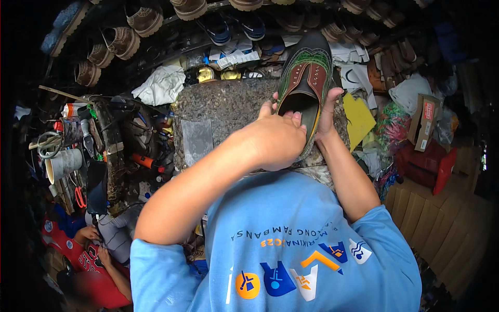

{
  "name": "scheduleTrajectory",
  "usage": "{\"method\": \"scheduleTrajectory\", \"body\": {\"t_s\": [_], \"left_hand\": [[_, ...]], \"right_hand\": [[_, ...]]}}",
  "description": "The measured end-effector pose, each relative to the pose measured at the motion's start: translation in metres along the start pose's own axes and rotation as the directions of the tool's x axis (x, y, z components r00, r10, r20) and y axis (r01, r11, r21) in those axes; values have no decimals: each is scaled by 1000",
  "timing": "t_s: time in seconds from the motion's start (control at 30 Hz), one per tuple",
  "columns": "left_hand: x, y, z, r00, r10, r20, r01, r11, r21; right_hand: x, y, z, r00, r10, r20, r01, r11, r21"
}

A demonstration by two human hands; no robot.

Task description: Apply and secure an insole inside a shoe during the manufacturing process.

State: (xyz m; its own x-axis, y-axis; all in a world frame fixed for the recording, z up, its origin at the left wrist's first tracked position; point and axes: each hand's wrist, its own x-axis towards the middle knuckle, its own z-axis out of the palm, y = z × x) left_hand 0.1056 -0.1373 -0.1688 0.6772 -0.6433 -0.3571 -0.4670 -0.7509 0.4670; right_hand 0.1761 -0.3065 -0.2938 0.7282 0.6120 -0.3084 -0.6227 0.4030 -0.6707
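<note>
The worn dark desk (234,101) lies beneath and to the left of both hands. Above it, the black, brown and green shoe (318,78) is held between them, toe pointing away beyond the fingertips. The right hand (326,120) is clamped on the shoe's right side, thumb up along it; its other fingers are largely hidden. The left hand (280,139) has its fingers curled into the shoe's mouth. The step appears to be working or checking the inside; the next move would call for a steady right hand while the left presses or feels along the lining. A yellow sheet (358,122) lies right of the right hand, a clear plastic piece (197,141) left of the left.
</note>
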Motion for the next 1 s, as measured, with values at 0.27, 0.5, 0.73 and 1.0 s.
{"method": "scheduleTrajectory", "body": {"t_s": [0.27,0.5,0.73,1.0], "left_hand": [[-9,19,-5,993,-68,101,72,997,-38],[-34,5,-25,997,70,30,-61,970,-235],[8,10,11,888,-70,-455,88,996,19],[41,-16,-12,949,-100,-298,104,995,-2]], "right_hand": [[2,-2,7,999,-9,48,8,1000,12],[0,0,3,999,-35,-24,35,999,8],[1,1,13,992,-69,105,65,997,37],[-5,-5,20,987,-75,139,82,996,-40]]}}
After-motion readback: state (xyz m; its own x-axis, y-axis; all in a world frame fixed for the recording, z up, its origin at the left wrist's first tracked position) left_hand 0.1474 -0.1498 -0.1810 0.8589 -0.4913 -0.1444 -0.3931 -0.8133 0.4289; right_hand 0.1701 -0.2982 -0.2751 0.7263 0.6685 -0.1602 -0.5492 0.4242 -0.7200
